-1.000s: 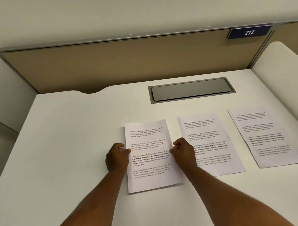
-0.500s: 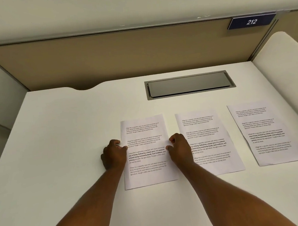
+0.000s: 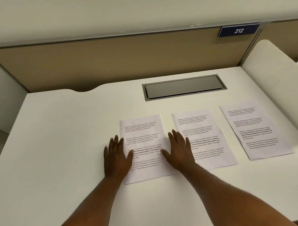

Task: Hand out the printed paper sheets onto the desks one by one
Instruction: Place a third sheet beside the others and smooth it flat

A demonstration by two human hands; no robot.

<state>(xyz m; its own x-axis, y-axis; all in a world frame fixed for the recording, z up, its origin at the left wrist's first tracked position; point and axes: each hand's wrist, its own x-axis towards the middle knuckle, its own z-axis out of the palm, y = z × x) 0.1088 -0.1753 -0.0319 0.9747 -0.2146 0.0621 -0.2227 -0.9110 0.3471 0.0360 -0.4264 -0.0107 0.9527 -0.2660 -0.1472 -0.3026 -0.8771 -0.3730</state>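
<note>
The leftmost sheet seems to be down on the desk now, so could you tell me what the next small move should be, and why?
Probably lift both hands away. The left hand and right hand lie open and flat along the edges of the leftmost sheet, which lies flat on the desk.

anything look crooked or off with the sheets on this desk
Only the rightmost sheet looks askew: it is tilted, top edge leaning left, while the middle sheet and left sheet lie nearly square. No damage shows.
</note>
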